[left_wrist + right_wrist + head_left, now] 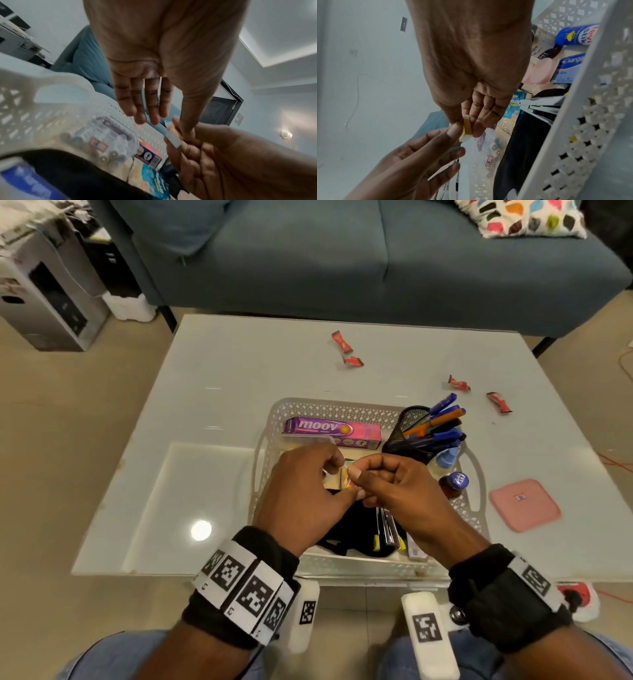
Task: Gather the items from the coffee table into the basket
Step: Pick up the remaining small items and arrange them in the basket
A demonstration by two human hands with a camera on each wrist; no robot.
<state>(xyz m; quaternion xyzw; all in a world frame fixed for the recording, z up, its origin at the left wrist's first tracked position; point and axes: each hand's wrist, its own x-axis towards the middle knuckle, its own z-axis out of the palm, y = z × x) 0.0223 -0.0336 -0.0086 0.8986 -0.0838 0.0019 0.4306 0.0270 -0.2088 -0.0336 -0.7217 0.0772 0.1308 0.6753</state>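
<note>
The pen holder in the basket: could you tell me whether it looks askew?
Yes. The black mesh pen holder lies tipped toward the right in the basket, its pens poking out over the rim rather than upright.

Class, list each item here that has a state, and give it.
basket: upright on table, partly filled
left hand: open, thumb touching small pad
right hand: pinching small pad over basket
pen holder: tilted inside basket
Moov box: closed, lying in basket
red sweets: loose on table
pink pouch: flat on table

Soft indoor light, glare on coffee table [201, 530], wrist views blurred, edges bowed
</note>
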